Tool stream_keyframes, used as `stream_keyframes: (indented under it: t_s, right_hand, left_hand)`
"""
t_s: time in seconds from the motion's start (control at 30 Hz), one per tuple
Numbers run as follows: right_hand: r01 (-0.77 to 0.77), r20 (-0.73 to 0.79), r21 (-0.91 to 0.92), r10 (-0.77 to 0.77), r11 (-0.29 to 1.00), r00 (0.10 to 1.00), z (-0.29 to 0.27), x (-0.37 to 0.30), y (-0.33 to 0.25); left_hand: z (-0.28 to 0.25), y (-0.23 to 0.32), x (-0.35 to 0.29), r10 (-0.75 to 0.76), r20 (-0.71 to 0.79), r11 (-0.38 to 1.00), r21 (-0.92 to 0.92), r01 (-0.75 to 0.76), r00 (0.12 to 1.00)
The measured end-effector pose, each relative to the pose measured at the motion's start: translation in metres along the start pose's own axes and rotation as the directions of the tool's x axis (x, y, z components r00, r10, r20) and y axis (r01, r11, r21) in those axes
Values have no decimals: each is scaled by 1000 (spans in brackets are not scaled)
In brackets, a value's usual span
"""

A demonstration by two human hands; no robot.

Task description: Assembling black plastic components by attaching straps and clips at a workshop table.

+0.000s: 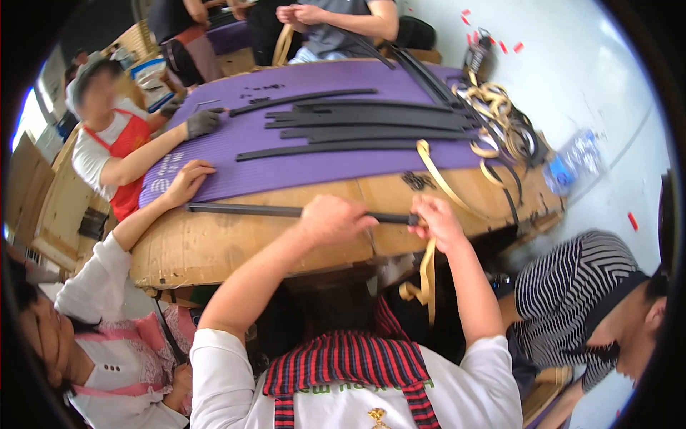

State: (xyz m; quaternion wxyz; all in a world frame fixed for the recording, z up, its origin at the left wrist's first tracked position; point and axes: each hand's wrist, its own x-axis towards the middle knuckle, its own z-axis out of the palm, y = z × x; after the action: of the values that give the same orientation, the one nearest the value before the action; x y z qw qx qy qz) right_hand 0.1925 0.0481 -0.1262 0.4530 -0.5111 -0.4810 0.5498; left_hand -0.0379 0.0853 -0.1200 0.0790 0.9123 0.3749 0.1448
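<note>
A long black strip [246,209] lies along the near edge of the cardboard-topped table. My left hand [334,218] is closed around it near its right part. At its right end, my right hand [437,223] pinches the tip with closed fingers. A narrow tan tape [427,279] hangs below my right hand and curls at its lower part; whether the fingers also grip it is hidden. Just beyond my right hand sits a small pile of black pieces [418,180]. Another tan tape [439,175] trails over the table from the purple mat.
Several black strips [371,118] lie on the purple mat [214,161]. Tangled tan and black tape [500,114] is heaped at the right, beside a plastic bottle [572,161]. A gloved co-worker's hand [204,123] and another person's bare hand [189,182] rest at left. A striped-shirted person [572,293] sits close at right.
</note>
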Motion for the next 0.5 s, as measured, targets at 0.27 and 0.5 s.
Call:
stream_keyframes:
  t_s: [0.27, 0.5]
  right_hand:
    - [429, 78, 203, -451, 880, 889, 8, -32, -22]
    - [550, -28, -68, -552, 832, 833, 19, -44, -30]
  left_hand:
    - [-66, 10, 8, -127, 185, 892, -409, 194, 974]
    - [-86, 21, 3, -83, 335, 824, -506, 253, 939]
